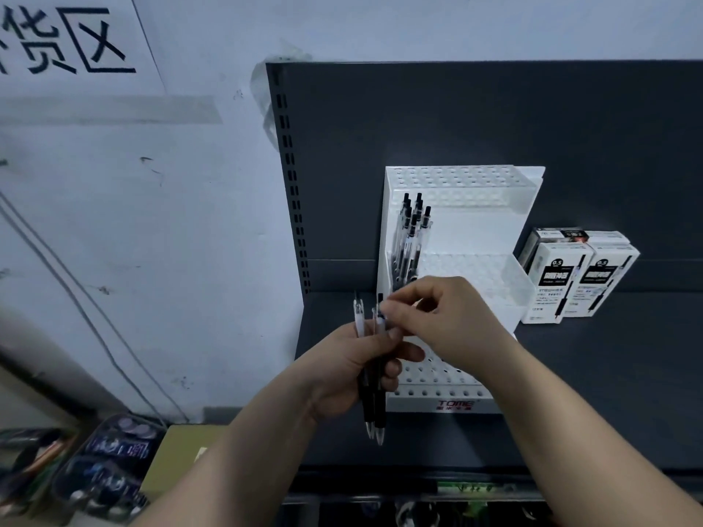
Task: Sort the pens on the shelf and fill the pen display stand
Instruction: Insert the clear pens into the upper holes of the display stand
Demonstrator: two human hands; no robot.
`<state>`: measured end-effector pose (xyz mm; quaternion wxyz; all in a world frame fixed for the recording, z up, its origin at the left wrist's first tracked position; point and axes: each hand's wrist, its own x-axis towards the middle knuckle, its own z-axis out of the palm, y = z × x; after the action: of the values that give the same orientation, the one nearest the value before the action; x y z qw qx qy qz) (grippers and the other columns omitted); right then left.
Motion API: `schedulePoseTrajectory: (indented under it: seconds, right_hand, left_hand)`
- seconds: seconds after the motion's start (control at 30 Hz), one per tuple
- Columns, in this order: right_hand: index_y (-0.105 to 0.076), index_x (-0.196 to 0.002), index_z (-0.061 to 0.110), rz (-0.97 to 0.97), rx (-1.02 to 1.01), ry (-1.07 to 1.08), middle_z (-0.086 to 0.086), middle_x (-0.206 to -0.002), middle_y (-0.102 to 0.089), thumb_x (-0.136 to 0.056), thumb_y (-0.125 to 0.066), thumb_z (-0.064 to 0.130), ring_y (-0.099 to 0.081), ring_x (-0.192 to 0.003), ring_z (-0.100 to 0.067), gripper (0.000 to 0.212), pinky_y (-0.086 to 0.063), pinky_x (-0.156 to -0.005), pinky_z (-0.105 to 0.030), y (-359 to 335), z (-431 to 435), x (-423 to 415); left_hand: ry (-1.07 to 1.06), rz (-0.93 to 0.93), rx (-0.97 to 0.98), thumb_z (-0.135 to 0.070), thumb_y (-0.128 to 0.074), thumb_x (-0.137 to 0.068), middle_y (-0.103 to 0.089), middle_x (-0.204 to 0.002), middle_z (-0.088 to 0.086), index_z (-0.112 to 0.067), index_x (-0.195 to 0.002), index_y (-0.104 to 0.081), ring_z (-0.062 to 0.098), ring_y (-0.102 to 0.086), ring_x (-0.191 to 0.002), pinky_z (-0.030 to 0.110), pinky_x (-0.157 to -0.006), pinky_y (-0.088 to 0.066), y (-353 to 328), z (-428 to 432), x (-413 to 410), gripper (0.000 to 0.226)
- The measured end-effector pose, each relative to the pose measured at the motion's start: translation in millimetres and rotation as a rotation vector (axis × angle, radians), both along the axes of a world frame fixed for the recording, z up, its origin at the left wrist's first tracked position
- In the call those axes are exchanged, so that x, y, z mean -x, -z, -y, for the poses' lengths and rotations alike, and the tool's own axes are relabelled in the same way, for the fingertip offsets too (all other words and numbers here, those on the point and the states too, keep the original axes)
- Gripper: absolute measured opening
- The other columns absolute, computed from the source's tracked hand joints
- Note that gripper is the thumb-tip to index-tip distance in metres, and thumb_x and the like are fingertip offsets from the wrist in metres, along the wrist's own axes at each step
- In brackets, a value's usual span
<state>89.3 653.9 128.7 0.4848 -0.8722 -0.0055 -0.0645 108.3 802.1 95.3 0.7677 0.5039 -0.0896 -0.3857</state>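
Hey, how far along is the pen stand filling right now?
Early on. Done: a small cluster of pens stands at the left of the display stand's middle tier. In hand: the left hand grips a few pens while the right hand pinches one from that bunch. Left: most holes look empty, and pen boxes wait beside the stand.

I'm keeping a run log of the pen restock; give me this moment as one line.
left hand: holds pens | right hand: fingers pinch one pen top | display stand: few pens, left side | pen boxes: right of stand
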Motion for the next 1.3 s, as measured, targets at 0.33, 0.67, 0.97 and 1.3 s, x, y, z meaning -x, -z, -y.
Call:
schedulePoseTrajectory:
  seconds: [0.33,0.67,0.97,1.3]
  right_hand:
    - [-0.070,-0.074,0.016,-0.049,-0.271,0.068,0.007,-0.061,-0.066,-0.082,-0.073,0.018,-0.057,-0.057,-0.003,0.009,-0.047,-0.056,-0.015,-7,11,-1]
    - [-0.070,-0.092,0.016,0.471,-0.202,0.327,0.003,-0.073,-0.069,-0.084,-0.070,0.012,-0.067,-0.067,-0.006,0.009,-0.055,-0.072,-0.025,-47,33,-29]
    - [-0.072,-0.095,0.014,0.390,0.030,0.316,0.004,-0.073,-0.067,-0.086,-0.069,0.018,-0.067,-0.075,-0.015,0.010,-0.055,-0.072,-0.027,-9,24,-42]
    - [-0.067,-0.096,0.023,0.311,-0.017,0.333,0.005,-0.086,-0.063,-0.084,-0.070,0.025,-0.055,-0.072,-0.005,0.013,-0.045,-0.066,-0.016,0,12,-5]
  left_hand:
    - [-0.004,-0.007,0.066,-0.018,-0.056,-0.082,-0.070,-0.084,0.015,-0.004,-0.100,-0.067,0.020,-0.067,-0.070,0.030,-0.064,-0.056,8,5,0,0.025]
    - [-0.331,-0.088,-0.097,-0.035,-0.052,-0.093,-0.041,-0.048,-0.002,-0.010,-0.084,-0.055,0.008,-0.036,-0.037,0.019,-0.038,-0.033,6,3,-12,0.027]
    - [-0.254,-0.189,0.072,-0.025,-0.047,-0.077,-0.040,-0.058,0.002,-0.015,-0.075,-0.045,0.012,-0.033,-0.045,0.023,-0.046,-0.030,10,-5,-15,0.010]
    - [-0.114,0.078,0.089,-0.011,-0.042,-0.096,-0.062,-0.074,0.006,-0.005,-0.103,-0.060,0.017,-0.059,-0.065,0.028,-0.065,-0.051,15,-3,-7,0.020]
